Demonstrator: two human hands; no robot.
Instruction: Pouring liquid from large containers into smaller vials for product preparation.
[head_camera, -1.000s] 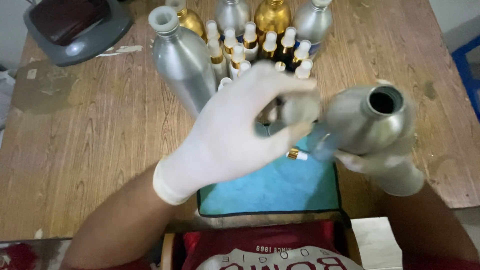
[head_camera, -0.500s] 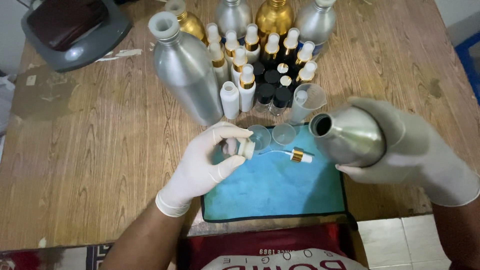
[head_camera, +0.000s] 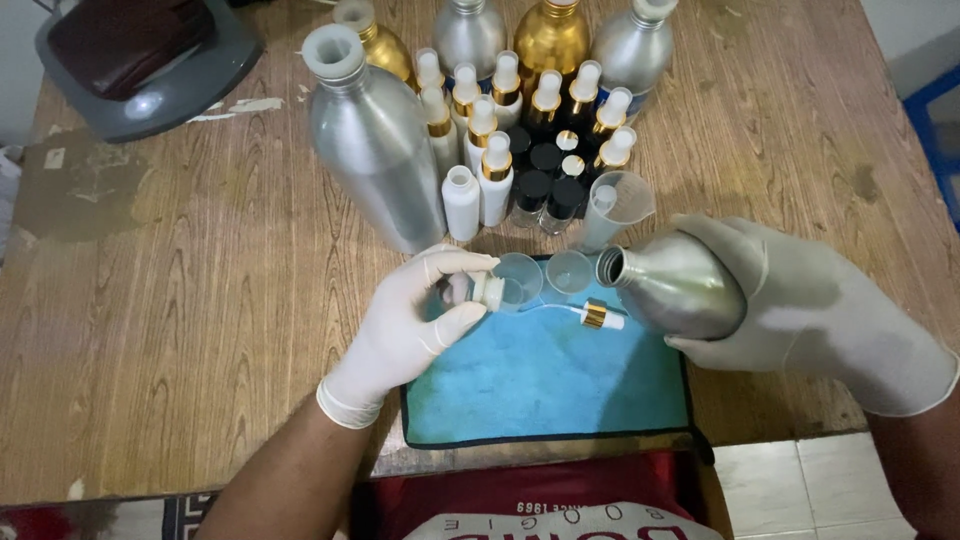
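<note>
Both my hands wear white gloves. My left hand (head_camera: 415, 325) rests at the left edge of a blue cloth (head_camera: 545, 385) and pinches a small clear bottle (head_camera: 478, 290) with a white neck, tilted to the right. Just beyond its neck stand two small clear cups (head_camera: 520, 278), side by side. My right hand (head_camera: 800, 305) grips a silver metal bottle (head_camera: 680, 290) held on its side, its open mouth pointing left, close to the right-hand cup (head_camera: 568, 270). A spray pump with a gold collar (head_camera: 596, 316) lies on the cloth below the bottle's mouth.
On the wooden table (head_camera: 200, 330), behind the cloth, stand a tall silver bottle (head_camera: 375, 150), several small white, clear and black-capped bottles (head_camera: 520, 150), a clear measuring cup (head_camera: 615, 205), and gold (head_camera: 550, 40) and silver bottles. A grey device (head_camera: 140, 60) sits far left.
My left hand has drawn back from above the bottles to the cloth, now holding the small bottle. My right hand has lowered the silver bottle and turned its mouth left toward the cups.
</note>
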